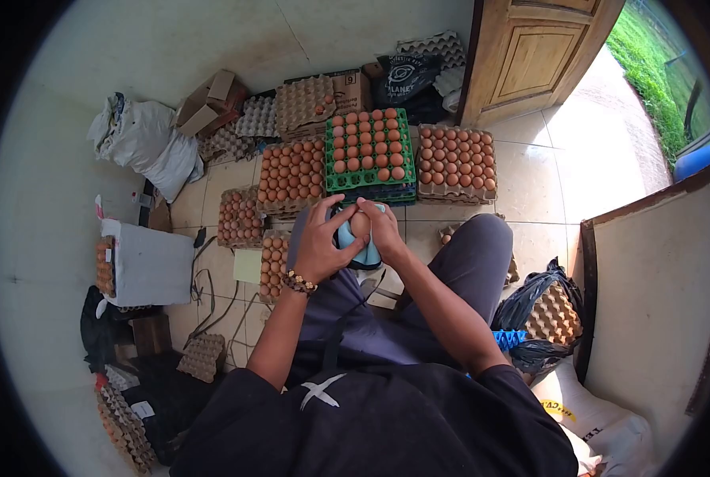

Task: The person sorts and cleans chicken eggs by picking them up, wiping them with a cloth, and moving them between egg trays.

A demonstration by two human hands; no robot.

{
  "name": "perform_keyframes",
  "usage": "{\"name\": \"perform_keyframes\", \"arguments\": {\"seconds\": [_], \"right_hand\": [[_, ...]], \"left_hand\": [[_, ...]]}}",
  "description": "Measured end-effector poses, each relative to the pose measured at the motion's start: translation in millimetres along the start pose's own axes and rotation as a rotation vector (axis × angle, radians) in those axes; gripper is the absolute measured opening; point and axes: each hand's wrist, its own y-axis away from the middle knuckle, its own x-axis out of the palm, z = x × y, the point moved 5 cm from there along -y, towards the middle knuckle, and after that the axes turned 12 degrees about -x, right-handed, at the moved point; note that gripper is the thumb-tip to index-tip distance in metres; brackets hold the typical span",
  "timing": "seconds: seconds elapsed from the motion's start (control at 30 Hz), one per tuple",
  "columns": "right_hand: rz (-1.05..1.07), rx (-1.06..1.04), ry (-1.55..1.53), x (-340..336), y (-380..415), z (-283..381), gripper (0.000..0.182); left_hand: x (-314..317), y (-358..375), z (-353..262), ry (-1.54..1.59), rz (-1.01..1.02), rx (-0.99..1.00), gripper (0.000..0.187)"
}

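My left hand (325,240) and right hand (381,231) — two sets of curled fingers — pinch one egg (360,223) with one blue cloth (368,254), dial centre; one green tray (355,180) sits at twelve o'clock.

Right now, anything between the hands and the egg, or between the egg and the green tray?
The left hand and right hand hold the egg, light-blue cloth bunched against it. Toward the green tray, only their own curled fingers intervene; nothing else visible does.
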Motion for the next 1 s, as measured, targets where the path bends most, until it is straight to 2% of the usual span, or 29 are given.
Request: {"name": "perform_keyframes", "arguments": {"seconds": [0.1, 0.2, 0.33, 0.4, 0.43, 0.53, 0.63, 0.7, 0.77, 0.8, 0.9, 1.0], "right_hand": [[0.070, 0.003, 0.038, 0.7, -1.9, -0.9, 0.045], [0.105, 0.027, 0.124, 2.8, 0.7, 1.4, 0.053], [0.009, -0.003, 0.291, 5.8, 3.2, -6.2, 0.060], [-0.053, -0.056, 0.391, 4.7, 5.0, 2.9, 0.056], [-0.084, -0.083, 0.441, 5.0, 5.2, 8.7, 0.054], [0.135, -0.146, 0.361, -1.6, -8.2, 16.6, 0.037], [0.253, -0.320, 0.489, -0.7, -13.0, 25.7, 0.021], [0.309, -0.413, 0.538, 7.6, -9.7, 31.1, 0.030], [0.333, -0.574, 0.623, 17.3, 3.2, 41.3, 0.048], [0.419, -0.520, 0.699, 19.1, 3.9, 35.4, 0.069], [0.581, -0.608, 0.730, 33.8, 15.4, 31.5, 0.055], [0.620, -0.506, 0.836, 40.4, 19.1, 19.1, 0.046]], "left_hand": [[0.8, 1.4, 0.1, 0.079, 0.033, -0.006, 0.056], [0.4, 2.7, 0.7, 0.103, -0.022, 0.061, 0.057], [-3.3, 1.7, 10.4, 0.365, -0.077, -0.092, 0.050], [-4.4, 2.1, 11.0, 0.445, -0.051, -0.213, 0.048], [-2.8, 1.0, 13.8, 0.587, -0.048, -0.229, 0.047], [8.4, -3.0, 31.7, 0.992, -0.049, -0.314, 0.044], [20.9, -7.1, 54.7, 1.300, -0.050, -0.460, 0.041], [26.1, -7.9, 66.7, 1.424, -0.018, -0.550, 0.038], [28.3, -4.4, 72.0, 1.354, 0.019, -0.607, 0.033], [29.3, -0.6, 76.1, 1.298, 0.054, -0.637, 0.031], [31.5, 9.9, 84.5, 1.142, 0.145, -0.690, 0.026], [35.7, 21.1, 105.7, 1.048, 0.233, -0.725, 0.025]]}}
